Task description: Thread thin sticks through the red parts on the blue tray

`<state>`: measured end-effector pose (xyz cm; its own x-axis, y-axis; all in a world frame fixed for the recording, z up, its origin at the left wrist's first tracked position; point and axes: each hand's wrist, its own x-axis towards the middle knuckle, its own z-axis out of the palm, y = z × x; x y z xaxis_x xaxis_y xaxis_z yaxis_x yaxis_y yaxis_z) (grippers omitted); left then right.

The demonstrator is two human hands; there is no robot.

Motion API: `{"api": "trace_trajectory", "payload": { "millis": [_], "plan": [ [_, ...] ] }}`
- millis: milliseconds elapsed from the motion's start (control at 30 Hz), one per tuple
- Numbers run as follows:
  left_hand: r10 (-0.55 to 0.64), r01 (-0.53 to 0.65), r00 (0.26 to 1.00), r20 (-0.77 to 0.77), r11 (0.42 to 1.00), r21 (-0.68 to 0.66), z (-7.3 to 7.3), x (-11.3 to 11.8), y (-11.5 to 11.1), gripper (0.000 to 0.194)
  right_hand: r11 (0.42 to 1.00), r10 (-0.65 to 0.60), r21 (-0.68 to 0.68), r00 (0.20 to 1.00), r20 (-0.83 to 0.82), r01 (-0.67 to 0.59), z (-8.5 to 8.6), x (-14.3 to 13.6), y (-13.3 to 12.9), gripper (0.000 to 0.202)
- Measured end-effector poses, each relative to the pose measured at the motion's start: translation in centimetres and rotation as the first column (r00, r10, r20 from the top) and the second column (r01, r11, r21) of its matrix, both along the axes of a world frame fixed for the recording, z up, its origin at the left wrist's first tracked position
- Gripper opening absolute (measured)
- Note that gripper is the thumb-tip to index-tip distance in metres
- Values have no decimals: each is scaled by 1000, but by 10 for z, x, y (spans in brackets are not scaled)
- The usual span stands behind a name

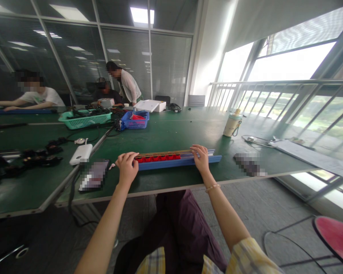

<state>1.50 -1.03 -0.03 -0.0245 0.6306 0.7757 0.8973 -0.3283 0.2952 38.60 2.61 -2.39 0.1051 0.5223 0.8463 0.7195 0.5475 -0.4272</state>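
Observation:
A long blue rail (171, 164) lies across the green table in front of me, with a row of red pieces (160, 158) in its left and middle part. Thin tan strips (165, 153) run lengthwise just above the red pieces. My left hand (127, 165) is closed on the strips' left end, at the rail's left end. Toward the right, my right hand (200, 156) pinches the strips' other end over the rail, with the fingers bent. The rail's right end sticks out beyond my right hand.
A phone (95, 175) and a white power bank (81, 153) lie left; another phone (248, 164) and a bottle (232, 123) are right. Green (85, 121) and blue baskets (135, 122) stand farther back. Several people are beyond. The table's front edge (165, 193) is close.

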Motion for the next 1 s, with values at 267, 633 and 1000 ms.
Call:
{"api": "trace_trajectory", "payload": {
  "millis": [267, 633, 1000],
  "plan": [
    [-4, 4, 1000, 12, 1000, -9, 0, 0, 0, 34, 1000, -30, -10, 998, -62, 30, -3, 3, 2, 25],
    [11, -11, 1000, 10, 1000, 0, -1, -1, 1, 36, 986, -155, -64, 987, -47, 152, -9, 6, 8, 30],
    [43, -43, 999, 21, 999, 19, -4, -3, 5, 32, 903, -391, -220, 918, -64, 369, -12, 7, 8, 37]
  ]
}}
